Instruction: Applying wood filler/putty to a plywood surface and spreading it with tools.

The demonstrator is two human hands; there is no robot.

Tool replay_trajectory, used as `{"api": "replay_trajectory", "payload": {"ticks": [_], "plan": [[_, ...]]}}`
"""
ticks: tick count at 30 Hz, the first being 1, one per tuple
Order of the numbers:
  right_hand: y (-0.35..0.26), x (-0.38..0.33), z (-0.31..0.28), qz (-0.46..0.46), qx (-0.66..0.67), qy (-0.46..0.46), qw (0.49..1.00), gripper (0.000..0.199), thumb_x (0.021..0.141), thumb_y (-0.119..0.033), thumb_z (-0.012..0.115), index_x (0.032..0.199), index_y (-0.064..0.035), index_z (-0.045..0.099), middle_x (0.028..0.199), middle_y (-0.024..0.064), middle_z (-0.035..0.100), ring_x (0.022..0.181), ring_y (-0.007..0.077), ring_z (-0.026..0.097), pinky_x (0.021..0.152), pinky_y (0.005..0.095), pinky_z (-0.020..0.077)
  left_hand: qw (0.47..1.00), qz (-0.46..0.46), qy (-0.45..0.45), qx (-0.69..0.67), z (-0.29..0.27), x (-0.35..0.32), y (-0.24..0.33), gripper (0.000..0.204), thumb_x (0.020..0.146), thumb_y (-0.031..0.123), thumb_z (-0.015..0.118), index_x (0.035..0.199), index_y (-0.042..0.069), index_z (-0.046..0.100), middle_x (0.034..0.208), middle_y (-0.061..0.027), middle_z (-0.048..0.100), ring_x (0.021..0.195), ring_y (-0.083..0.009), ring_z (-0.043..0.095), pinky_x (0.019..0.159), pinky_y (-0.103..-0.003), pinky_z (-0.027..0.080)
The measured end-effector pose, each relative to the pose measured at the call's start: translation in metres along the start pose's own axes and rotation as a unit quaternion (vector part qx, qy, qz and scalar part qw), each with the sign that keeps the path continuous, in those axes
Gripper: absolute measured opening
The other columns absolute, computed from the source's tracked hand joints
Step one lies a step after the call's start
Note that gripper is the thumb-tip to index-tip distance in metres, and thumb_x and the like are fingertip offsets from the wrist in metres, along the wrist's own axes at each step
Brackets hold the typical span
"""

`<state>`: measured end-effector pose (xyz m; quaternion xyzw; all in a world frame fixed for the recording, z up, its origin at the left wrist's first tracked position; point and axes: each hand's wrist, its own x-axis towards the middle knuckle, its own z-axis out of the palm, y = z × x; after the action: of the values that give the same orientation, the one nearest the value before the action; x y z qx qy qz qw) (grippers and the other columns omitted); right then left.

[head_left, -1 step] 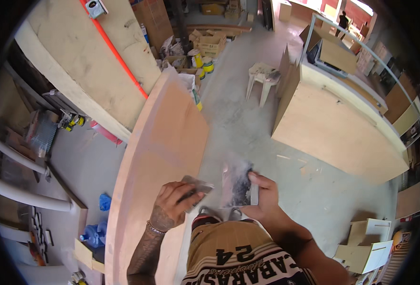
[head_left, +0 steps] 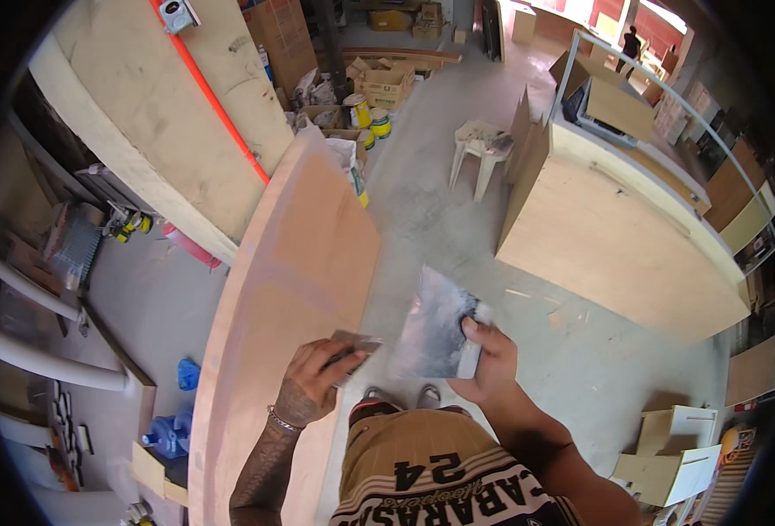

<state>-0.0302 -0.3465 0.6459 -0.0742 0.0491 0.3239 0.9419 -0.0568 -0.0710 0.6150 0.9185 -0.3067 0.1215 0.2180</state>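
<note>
My left hand point(head_left: 311, 375) grips a thin, greyish flat scraper point(head_left: 352, 352), fingers laid across its top. To its right, my right hand point(head_left: 491, 361) holds a wider flat plate point(head_left: 436, 326) by its right edge, thumb on top. The plate is shiny, with pale and dark smears on its face that look like filler, and is slightly blurred. A gap separates the scraper from the plate. Both hands are in front of my body. Beside my left hand stands a long wooden panel point(head_left: 304, 254) with a curved, pale purplish-smeared top edge.
A large plywood cabinet point(head_left: 624, 237) stands at the right, a white stool point(head_left: 479, 153) beyond it. Paint cans point(head_left: 359, 111) and cardboard boxes point(head_left: 383, 86) crowd the far left. Water bottles point(head_left: 168, 434) sit left of the panel. Small cabinets point(head_left: 668, 456) stand at lower right. Another person point(head_left: 630, 48) is far off.
The plate in my right hand has turned and now reaches further up and left. The scraper in my left hand has shifted slightly left. The whole view has moved a little.
</note>
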Motion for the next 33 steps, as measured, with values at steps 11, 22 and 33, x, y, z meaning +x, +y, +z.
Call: {"api": "replay_trajectory", "payload": {"ticks": [11, 22, 33], "plan": [[0.028, 0.021, 0.032, -0.287, -0.804, -0.383, 0.353, 0.043, 0.085, -0.009, 0.061, 0.127, -0.0149, 0.059, 0.133, 0.0162, 0.051, 0.128, 0.0347, 0.046, 0.110, 0.0476, 0.0354, 0.333, -0.223, 0.133, -0.906, 0.039, -0.019, 0.016, 0.041, 0.091, 0.021, 0.048, 0.125, -0.001, 0.052, 0.119, -0.0170, 0.062, 0.106, -0.0287, 0.061, 0.097, -0.040, 0.047], [0.036, 0.082, -0.045, -0.090, -0.750, -0.030, 0.655, 0.047, 0.089, -0.003, 0.060, 0.135, -0.0053, 0.049, 0.122, 0.0107, 0.058, 0.115, 0.0242, 0.056, 0.100, 0.0366, 0.0435, 0.320, -0.227, 0.340, -0.854, -0.015, -0.012, -0.021, 0.036, 0.091, 0.020, 0.054, 0.123, 0.003, 0.052, 0.120, -0.0105, 0.061, 0.107, -0.0223, 0.060, 0.090, -0.038, 0.048], [0.076, 0.135, 0.031, -0.161, -0.548, -0.021, 0.821, 0.032, 0.093, -0.012, 0.052, 0.122, 0.0021, 0.055, 0.103, 0.0054, 0.062, 0.094, 0.0114, 0.056, 0.085, 0.0284, 0.0445, 0.458, -0.353, 0.580, -0.574, 0.009, 0.004, -0.013, 0.020, 0.091, 0.009, 0.052, 0.108, -0.001, 0.056, 0.100, -0.0044, 0.061, 0.090, -0.0133, 0.057, 0.084, -0.028, 0.045]]}}
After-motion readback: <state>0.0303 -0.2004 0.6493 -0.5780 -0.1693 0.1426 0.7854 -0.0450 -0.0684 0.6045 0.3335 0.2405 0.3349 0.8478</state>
